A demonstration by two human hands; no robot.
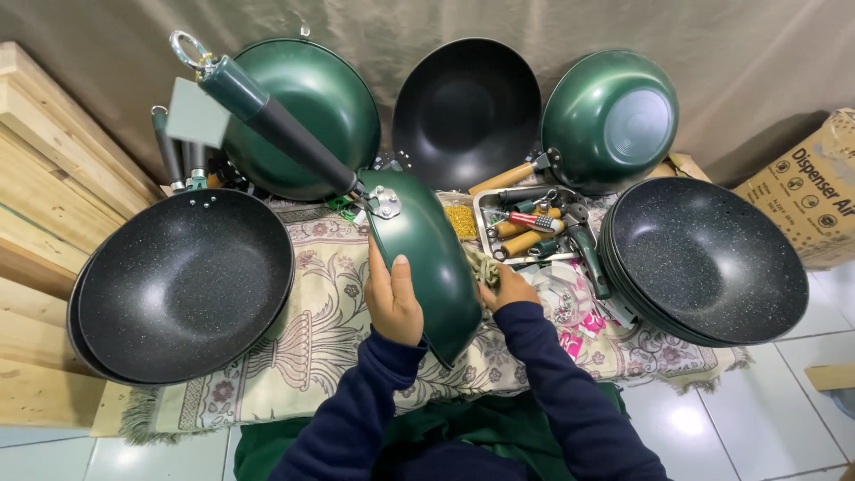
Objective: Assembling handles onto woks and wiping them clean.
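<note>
Green woks: three (427, 258) (307, 111) (610, 116); black woks: three visible (183, 281) (468, 111) (708, 258); metal tray: one (485, 209); cardboard box: one (806, 191)

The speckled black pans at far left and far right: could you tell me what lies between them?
In the head view, the green wok held on edge by both hands, over the patterned cloth.
</note>
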